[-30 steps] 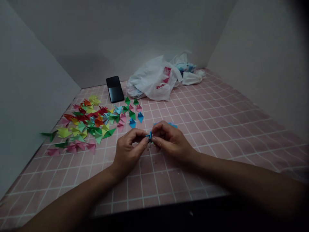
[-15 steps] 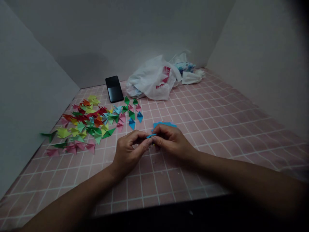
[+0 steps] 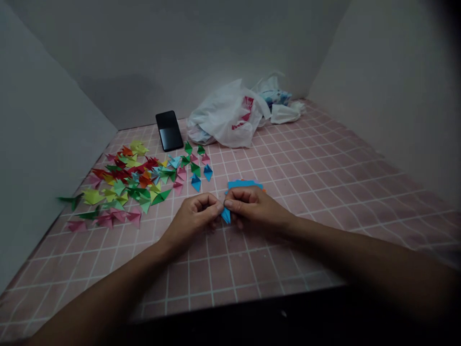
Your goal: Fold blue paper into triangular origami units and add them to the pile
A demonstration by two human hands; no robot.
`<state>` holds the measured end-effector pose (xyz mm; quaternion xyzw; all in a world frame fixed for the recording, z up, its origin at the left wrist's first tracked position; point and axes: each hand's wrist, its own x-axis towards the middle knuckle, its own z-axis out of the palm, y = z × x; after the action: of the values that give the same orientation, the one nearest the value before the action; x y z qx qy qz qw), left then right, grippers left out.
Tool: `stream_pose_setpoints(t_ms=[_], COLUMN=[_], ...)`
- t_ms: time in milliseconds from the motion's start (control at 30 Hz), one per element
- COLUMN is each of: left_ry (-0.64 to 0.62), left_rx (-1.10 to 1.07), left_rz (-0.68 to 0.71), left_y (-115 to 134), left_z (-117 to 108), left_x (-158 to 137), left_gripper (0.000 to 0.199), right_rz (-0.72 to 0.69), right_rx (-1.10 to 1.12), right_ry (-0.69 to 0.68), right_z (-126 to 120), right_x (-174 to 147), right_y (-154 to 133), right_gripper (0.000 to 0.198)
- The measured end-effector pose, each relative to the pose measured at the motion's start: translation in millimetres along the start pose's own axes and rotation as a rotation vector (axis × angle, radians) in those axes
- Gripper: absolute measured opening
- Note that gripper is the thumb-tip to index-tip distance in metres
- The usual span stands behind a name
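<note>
Between my two hands is a small piece of folded blue paper [image 3: 225, 216], its pointed end hanging downward. My left hand [image 3: 198, 214] pinches its left side between thumb and fingers. From the right, my right hand [image 3: 254, 207] grips the same paper near its top, thumb in front; the curled fingers partly hide it. Just behind my right hand lies a stack of blue paper sheets [image 3: 245, 183] with orange edges peeking out. Two folded blue paper pieces [image 3: 196, 182] rest on the table to the left, beyond my left hand.
Many folded paper cranes [image 3: 139, 193] in several colours spread across the left of the pink checked tablecloth [image 3: 306, 168]. A black phone [image 3: 169, 132] leans at the back. White plastic bags [image 3: 226, 117] sit by the rear wall, with walls on both sides.
The blue paper has turned from lying nearly flat between my fingertips to pointing downward, showing more of its folded face. My fingers have shifted their hold on it.
</note>
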<state>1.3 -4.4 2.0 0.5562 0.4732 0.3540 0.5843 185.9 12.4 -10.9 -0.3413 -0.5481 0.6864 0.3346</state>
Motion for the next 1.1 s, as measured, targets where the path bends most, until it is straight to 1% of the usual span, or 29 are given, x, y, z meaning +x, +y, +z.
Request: stream_pose_setpoints(t_ms=[100,167,233,300,400,467,567,667,733,800,900,1000,1100], left_ry=[0.054,0.098,0.113,0.108,0.094,0.098,0.146,0.182,0.163,0.123,0.109,0.162,0.195], left_rx=[-0.022,-0.04,-0.033,-0.006,0.031,0.032,-0.009,-0.069,-0.063,-0.016,-0.006,-0.089,-0.08], left_rz=[0.052,0.096,0.119,0.116,0.104,0.127,0.166,0.133,0.121,0.142,0.167,0.154,0.181], left_y=[-0.4,-0.7,-0.7,-0.3,0.1,-0.6,-3.5,-7.2,-8.5,-8.4,-7.0,-6.1,-6.6], left_z=[0.7,1.1,1.1,0.8,0.4,0.5,1.1,1.8,2.1,2.7,3.9,5.3,6.7], left_x=[-0.1,-0.2,-0.1,0.2,0.4,0.7,1.8,3.4,3.9,3.4,1.4,-0.7,-1.9], left_gripper=[0.024,0.024,0.024,0.024,0.024,0.024,0.023,0.021,0.021,0.019,0.018,0.022,0.022], right_rz=[-0.031,-0.012,0.013,-0.016,-0.159,-0.226,-0.208,-0.188,-0.222,-0.257,-0.26,-0.247,-0.172], right_rx=[0.027,0.041,0.033,-0.067,-0.365,-0.469,-0.398,-0.315,-0.304,-0.294,-0.182,0.007,0.072], right_ry=[0.01,-0.008,-0.017,-0.006,0.016,0.024,0.054,0.105,0.156,0.198,0.236,0.24,0.155], right_z=[1.1,2.2,2.7,2.2,0.4,-0.6,-1.4,-1.9,-2.1,-1.9,-0.5,1.7,4.0], right_x=[0.4,0.4,0.6,1.1,1.9,2.3,2.7,2.7,2.3,1.7,1.3,3.1,5.8], right_y=[1.6,2.5,2.8,2.3,0.2,-1.1,-1.5,-0.6,-0.2,-0.5,-2.0,-1.3,3.0], right_gripper=[0.039,0.037,0.032,0.027,0.022,0.02,0.017,0.015,0.013,0.013,0.017,0.026,0.03])
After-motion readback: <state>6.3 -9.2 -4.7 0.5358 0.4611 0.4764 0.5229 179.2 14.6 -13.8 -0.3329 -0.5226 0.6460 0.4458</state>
